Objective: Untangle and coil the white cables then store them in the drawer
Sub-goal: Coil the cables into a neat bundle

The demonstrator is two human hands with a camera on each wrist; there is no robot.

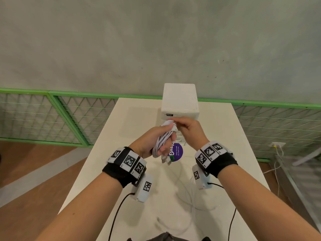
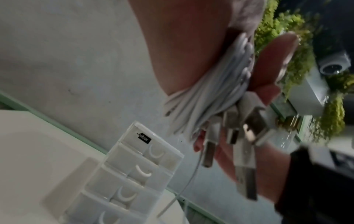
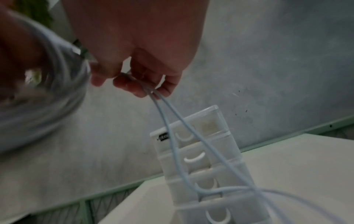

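My left hand (image 1: 152, 140) grips a coil of white cables (image 1: 164, 139) above the table, with several USB plugs (image 1: 165, 160) hanging below the palm. The left wrist view shows the coil (image 2: 210, 97) pressed between thumb and fingers, plugs (image 2: 247, 128) dangling. My right hand (image 1: 187, 129) pinches two loose cable strands (image 3: 172, 121) at the coil's top, and they trail down in front of the drawer unit. The white drawer unit (image 1: 180, 100) stands at the table's far edge; its drawers (image 3: 195, 159) look closed.
More white cable loops (image 1: 189, 197) lie on the white table (image 1: 121, 153) near me. A purple round sticker (image 1: 178, 152) sits under my hands. Green mesh fencing (image 1: 69, 117) and a grey wall stand behind the table. Black wrist-camera leads hang beside both forearms.
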